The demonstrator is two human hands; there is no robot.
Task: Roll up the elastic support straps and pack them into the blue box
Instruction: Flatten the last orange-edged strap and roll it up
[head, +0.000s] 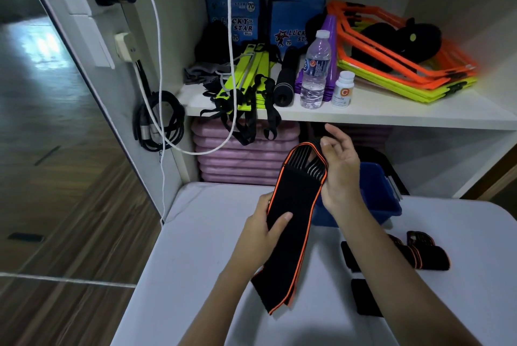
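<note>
A long black elastic strap with orange edges (293, 206) hangs folded over in the air above the white table (195, 247). My left hand (265, 229) grips its middle, thumb across the front. My right hand (340, 166) holds the folded top end, fingers curled loosely around it. The strap's lower end (275, 298) trails onto the table. The blue box (377, 194) stands behind my right wrist, partly hidden. More black straps (425, 254) lie on the table to the right, and another (363, 301) is beside my right forearm.
A white shelf (391, 112) behind the table holds a water bottle (314, 71), a pill jar (343, 90), blue cartons (296, 10), yellow straps and orange hurdles (405, 60). Pink mats (237, 158) are stacked beneath. Cables (159, 122) hang on the left wall.
</note>
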